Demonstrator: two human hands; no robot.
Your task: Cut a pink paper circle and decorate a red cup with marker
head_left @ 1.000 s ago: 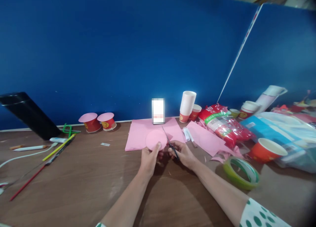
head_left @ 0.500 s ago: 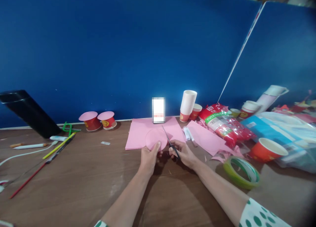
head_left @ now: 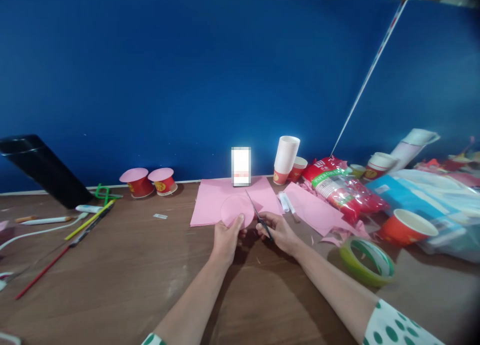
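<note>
Left hand (head_left: 225,241) pinches pink paper disc (head_left: 232,210); right hand (head_left: 280,232) closed round scissors (head_left: 258,216).
Risk: left hand sits close to the scissors; a slip could nick it or tear the disc.

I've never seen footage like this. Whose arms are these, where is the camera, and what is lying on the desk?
No machine here: a person wears a camera on the head, so it looks forward and down at their own arms. The left hand pinches a pink paper circle by its near edge. The right hand holds scissors, blades pointing away at the circle's right edge. Behind lies a pink sheet on the brown table. To the left stand two upturned red cups; to the right, a stack of white cups, a red packet, an orange cup and a green tape roll.
</note>
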